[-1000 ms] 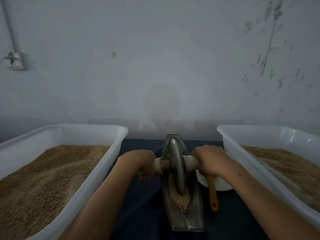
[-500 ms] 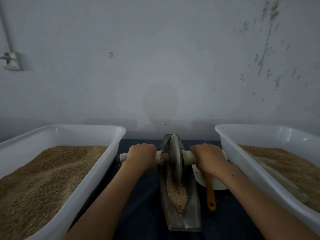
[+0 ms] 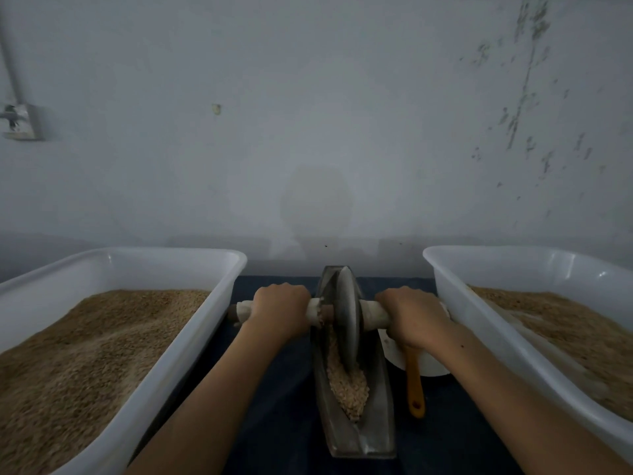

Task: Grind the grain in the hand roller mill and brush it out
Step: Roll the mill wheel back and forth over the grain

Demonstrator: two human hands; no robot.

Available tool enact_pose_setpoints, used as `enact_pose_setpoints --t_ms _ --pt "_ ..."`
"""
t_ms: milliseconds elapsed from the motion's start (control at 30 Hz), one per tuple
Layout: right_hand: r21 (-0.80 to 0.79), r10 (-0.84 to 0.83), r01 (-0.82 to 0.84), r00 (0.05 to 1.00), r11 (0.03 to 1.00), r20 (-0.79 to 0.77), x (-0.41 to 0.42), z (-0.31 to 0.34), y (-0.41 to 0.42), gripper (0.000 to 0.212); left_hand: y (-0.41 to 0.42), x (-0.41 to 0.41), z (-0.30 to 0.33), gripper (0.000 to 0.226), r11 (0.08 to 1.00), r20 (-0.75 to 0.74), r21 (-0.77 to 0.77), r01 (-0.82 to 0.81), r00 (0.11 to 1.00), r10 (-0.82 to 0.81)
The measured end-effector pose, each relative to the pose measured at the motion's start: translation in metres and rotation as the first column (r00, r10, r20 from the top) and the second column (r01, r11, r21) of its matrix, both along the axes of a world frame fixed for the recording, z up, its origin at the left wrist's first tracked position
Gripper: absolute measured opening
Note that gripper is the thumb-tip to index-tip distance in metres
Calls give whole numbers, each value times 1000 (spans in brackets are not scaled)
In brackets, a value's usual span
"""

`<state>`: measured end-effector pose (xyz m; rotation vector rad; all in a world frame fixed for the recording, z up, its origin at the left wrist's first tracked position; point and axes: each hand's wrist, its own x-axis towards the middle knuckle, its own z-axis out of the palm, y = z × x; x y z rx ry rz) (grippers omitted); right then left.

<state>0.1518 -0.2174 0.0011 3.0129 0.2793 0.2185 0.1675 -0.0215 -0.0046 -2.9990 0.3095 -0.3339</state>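
Mill trough runs lengthwise away from the person, dead centre between both arms — wheel sits at its far end, grain piled nearer. Left hand and right hand each wrap the axle handle, equally near. Versus a second ago, wheel has rolled farther away — arms more extended.

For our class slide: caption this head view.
Both hands roll the mill wheel over grain.
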Motion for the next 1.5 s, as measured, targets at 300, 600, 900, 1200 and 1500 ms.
enact_pose_setpoints --t_ms 300,600,900,1200,1500 --pt "-4 29 -29 997 1000 78 0 -2 0 21 1 -1 2 25 1000 -74 -12 3 997 -4" --pt "-54 22 -35 974 998 -227 -3 11 -2 16 8 1 9 19 999 -405 -49 23 913 -41" --pt "11 78 -82 974 997 214 3 -9 -3 14 3 2 -3 22 999 14 -32 -3 1000 3" --pt "-56 66 -68 997 996 -41 0 3 -3 23 8 1 4 30 998 -224 -38 45 973 -52" --pt "-88 53 -60 996 994 -78 1 6 1 21 12 5 3 19 995 -322 -93 46 944 -74"
